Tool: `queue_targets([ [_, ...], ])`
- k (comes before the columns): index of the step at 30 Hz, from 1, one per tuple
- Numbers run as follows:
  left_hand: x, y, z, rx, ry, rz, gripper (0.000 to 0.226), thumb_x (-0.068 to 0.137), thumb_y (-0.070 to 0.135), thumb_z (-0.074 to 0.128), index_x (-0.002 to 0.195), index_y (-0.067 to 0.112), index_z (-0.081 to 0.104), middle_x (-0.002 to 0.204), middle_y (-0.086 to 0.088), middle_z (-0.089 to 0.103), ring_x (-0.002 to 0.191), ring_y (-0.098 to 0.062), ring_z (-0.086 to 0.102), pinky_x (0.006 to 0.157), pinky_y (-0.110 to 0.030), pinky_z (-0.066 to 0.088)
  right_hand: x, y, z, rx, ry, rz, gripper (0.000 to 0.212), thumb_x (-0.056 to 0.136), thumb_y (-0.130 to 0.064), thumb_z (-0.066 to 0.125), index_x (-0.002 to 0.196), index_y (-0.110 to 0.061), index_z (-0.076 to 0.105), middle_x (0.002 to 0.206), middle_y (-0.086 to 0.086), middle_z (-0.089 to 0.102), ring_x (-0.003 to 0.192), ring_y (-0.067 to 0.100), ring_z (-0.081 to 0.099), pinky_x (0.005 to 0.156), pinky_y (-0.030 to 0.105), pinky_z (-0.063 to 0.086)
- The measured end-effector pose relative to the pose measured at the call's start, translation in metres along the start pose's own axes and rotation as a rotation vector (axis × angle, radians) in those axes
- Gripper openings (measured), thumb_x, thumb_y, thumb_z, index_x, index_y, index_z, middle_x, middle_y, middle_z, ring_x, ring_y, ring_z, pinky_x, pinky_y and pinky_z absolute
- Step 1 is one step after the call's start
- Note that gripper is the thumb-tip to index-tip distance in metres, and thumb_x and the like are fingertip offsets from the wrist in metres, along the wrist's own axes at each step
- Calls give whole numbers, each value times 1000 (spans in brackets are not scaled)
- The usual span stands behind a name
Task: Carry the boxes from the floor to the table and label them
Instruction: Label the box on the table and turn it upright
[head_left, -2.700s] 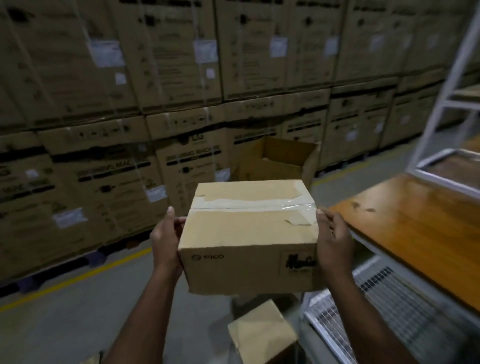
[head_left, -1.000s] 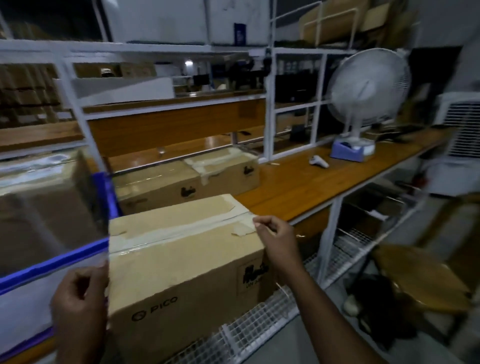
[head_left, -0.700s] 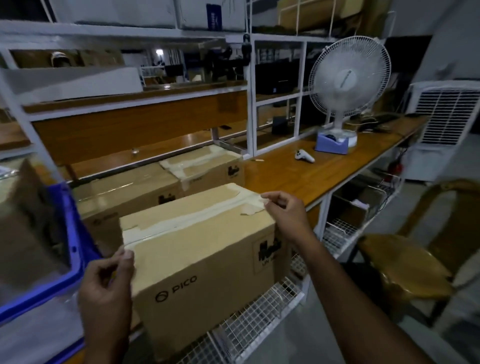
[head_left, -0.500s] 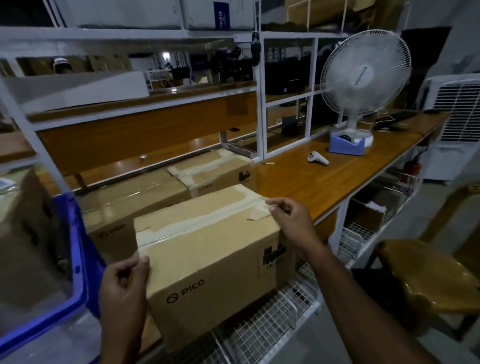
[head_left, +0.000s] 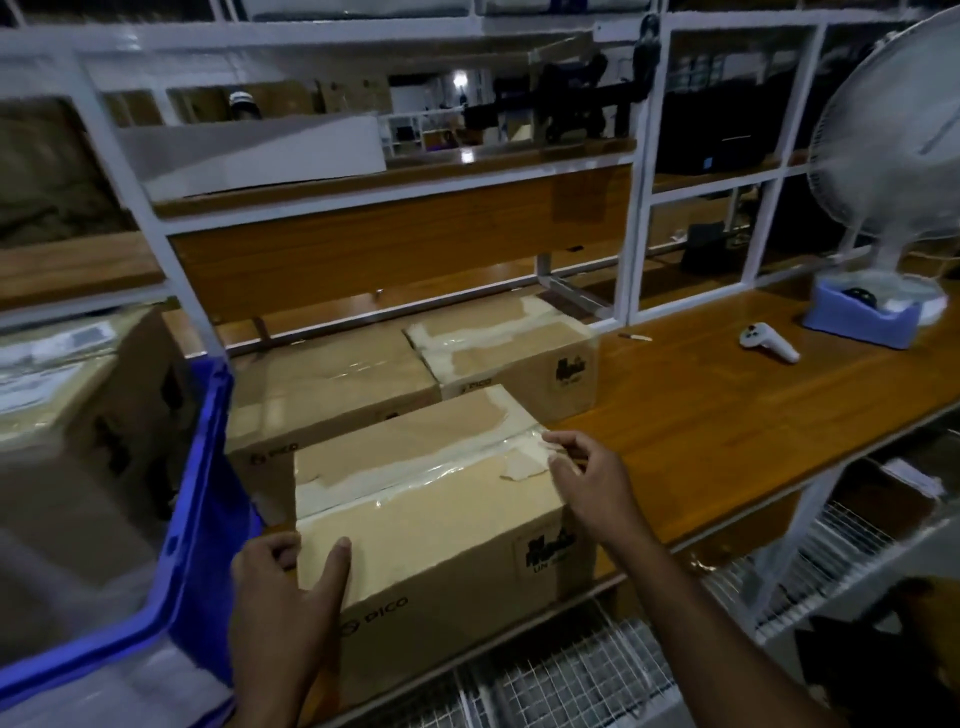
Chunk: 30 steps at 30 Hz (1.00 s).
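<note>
From the head camera we see the taped cardboard box (head_left: 426, 525) sitting at the front edge of the wooden table (head_left: 727, 431), its near face hanging slightly past the rim, with two more boxes (head_left: 363, 384) just behind it, the nearer one apparently touching it. Our left hand (head_left: 283, 597) grips the box's near left corner, thumb laid on the top panel and fingers curled round the side. Our right hand (head_left: 592, 483) is at the far right end, fingers bent over the top edge where a scrap of tape (head_left: 524, 462) has torn up; whether it pinches the tape or only rests on the edge we cannot tell. We judge the box stiff and moderately light, since two hands at opposite ends manage it. The glossy tape along the seam looks slick, so the bare cardboard sides and corners offer the better hold. To nudge it fully onto the table, palms flat on the two end faces would keep it square. A blue bin (head_left: 202, 499) crowds the left side, leaving little room there. A white controller (head_left: 769, 345) and fan base (head_left: 872, 317) lie well apart to the right.
</note>
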<state>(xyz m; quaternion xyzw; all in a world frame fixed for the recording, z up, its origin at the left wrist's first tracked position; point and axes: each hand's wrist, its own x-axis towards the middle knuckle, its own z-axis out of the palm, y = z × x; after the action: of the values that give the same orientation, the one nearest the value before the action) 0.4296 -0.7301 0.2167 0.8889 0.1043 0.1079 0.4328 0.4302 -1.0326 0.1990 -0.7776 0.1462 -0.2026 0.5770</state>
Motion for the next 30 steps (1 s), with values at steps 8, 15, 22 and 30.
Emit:
queue_targets([
  [8,13,16,11,413,61,296,47,84,40,77,123,19,64,125,-5,60,122,-24,51,100,-47,48,25,-15,19,-521,-59,-224,29,96,-15,55,121,-27,63,126,-4,53,110,12,47,83,28,45],
  [15,18,34,31,376,-199,491,65,88,64,39,133,22,59,133,4,55,123,-15,50,106,-41,45,20,-47,54,-664,-176,-484,30,93,-21,62,122,-30,63,127,-9,54,120,12,43,100,29,37],
  [22,28,33,29,427,-246,482,77,80,73,30,135,28,60,133,9,56,120,-9,51,101,-37,46,14,-47,76,-701,-268,-482,23,96,-31,60,117,-27,66,116,-9,60,106,10,51,92,27,44],
  [30,39,30,33,398,-32,536,18,89,47,67,97,31,67,102,14,53,99,-6,48,83,-31,48,2,-55,99,-757,-243,-490,19,92,-45,61,103,-30,66,106,-10,55,103,11,48,95,34,43],
])
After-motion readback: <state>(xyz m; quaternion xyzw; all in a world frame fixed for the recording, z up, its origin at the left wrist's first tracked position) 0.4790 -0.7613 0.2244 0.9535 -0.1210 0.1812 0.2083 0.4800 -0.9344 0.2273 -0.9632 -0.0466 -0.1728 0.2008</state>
